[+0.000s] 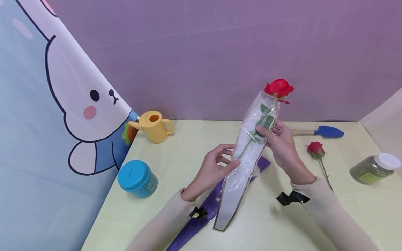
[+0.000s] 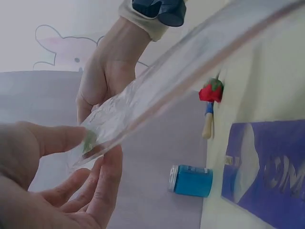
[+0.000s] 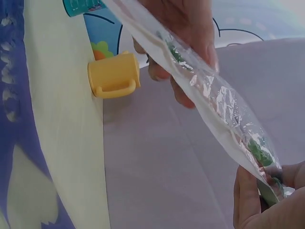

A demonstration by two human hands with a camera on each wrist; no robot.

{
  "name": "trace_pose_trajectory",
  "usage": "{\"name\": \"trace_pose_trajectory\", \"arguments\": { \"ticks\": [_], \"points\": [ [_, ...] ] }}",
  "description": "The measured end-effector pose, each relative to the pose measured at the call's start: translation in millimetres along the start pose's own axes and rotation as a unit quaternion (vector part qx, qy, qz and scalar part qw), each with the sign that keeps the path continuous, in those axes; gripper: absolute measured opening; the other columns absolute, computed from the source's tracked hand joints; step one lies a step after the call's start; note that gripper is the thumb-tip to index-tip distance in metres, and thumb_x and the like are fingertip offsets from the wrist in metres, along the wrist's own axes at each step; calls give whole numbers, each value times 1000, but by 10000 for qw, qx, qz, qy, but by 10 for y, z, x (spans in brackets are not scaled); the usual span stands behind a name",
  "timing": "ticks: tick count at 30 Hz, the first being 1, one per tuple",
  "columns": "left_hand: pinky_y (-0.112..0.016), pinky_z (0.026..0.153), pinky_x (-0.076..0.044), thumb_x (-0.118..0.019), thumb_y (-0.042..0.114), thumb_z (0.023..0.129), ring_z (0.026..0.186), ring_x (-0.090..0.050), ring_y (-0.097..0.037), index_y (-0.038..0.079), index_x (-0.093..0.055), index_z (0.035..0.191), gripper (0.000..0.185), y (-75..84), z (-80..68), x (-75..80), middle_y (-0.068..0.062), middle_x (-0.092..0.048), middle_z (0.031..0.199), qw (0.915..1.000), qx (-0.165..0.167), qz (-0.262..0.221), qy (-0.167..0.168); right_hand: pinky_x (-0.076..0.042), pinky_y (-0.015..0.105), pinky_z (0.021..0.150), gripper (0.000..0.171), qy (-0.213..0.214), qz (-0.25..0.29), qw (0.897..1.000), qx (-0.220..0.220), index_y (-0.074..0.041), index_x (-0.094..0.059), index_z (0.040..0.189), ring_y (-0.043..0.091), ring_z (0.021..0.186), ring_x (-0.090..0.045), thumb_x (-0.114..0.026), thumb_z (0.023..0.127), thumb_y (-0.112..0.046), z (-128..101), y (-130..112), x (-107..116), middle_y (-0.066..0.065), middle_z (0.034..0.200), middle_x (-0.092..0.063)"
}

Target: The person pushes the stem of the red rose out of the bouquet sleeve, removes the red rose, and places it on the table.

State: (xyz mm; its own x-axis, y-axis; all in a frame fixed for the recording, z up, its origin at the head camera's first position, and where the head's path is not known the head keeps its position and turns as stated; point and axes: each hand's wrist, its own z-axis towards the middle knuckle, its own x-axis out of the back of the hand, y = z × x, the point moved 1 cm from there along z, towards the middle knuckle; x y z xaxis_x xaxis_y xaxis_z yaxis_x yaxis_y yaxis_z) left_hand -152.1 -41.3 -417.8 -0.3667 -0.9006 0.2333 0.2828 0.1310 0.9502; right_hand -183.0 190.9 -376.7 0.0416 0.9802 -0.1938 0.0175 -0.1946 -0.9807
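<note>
Currently both hands, left hand and right hand, pinch clear sleeve holding rose, tilted above desk.

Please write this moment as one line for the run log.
left hand: pinches clear sleeve | right hand: pinches sleeve higher | rose: bloom sticks out the top | purple sheet: flat on table

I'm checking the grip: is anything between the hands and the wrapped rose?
Nothing visible. The left hand pinches the sleeve mid-length; the right hand pinches it higher, below the rose.
</note>
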Motion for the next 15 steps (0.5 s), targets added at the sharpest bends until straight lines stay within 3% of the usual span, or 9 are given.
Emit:
{"name": "trace_pose_trajectory", "arguments": {
  "ticks": [11, 15],
  "points": [
    [-23, 64, -57, -75, -5, 89, 69, -67, -4, -1, -63, 135, 48, -23, 29, 13, -30, -73, 112, 9988, 249, -404, 115, -61, 20, 86, 66, -152, -691, 9973, -182, -3, -34, 159, -1, 101, -71, -66, 103, -21, -42, 98, -72, -13, 118, -66],
    [-22, 62, -55, -75, -7, 88, 67, -66, -4, -2, -63, 134, 48, -30, 6, 16, -31, -72, 111, 9985, 279, -415, 200, -61, 19, 86, 67, -206, -712, 9971, -172, -1, -38, 157, -1, 101, -71, -68, 103, -27, -37, 112, -60, -15, 116, -68]
  ]
}}
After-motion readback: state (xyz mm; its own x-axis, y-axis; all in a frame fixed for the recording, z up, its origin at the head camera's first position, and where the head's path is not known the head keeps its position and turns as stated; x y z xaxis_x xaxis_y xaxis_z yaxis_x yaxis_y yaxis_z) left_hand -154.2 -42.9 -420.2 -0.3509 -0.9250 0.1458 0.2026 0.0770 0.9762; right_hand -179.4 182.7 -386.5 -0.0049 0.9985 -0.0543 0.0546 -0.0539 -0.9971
